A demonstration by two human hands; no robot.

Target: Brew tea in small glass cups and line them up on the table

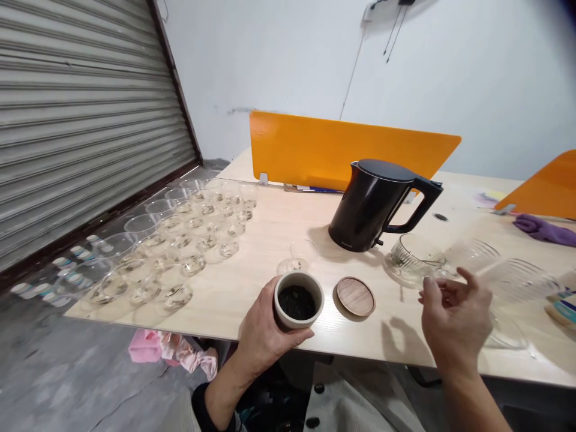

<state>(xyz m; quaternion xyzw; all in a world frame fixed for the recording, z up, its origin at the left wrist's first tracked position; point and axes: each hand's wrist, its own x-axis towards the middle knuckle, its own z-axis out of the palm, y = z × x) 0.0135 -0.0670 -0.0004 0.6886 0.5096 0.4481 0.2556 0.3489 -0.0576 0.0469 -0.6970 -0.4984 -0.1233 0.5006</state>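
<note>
My left hand (270, 327) is wrapped round a small pale canister (319, 301) with dark, dry leaves (297, 302) inside. It is held upright at the table's front edge. A round wooden lid (356, 296) lies just right of it. Right behind the canister stands a clear cup (308, 247) with a few leaves at its bottom. My right hand (456, 324) hovers over the table's right side, fingers loosely bent and apart, with nothing visible in them. Close to it are a ribbed glass bowl (416, 255) and more clear ribbed glassware (517, 281).
Several clear cups (180, 261) with leaves in them stand in rows on the left. A black kettle (371, 204) stands behind the lid, before an orange divider (342, 150). A purple cloth (544, 230) lies far right. Small bottles (65, 264) stand beyond the table's left edge.
</note>
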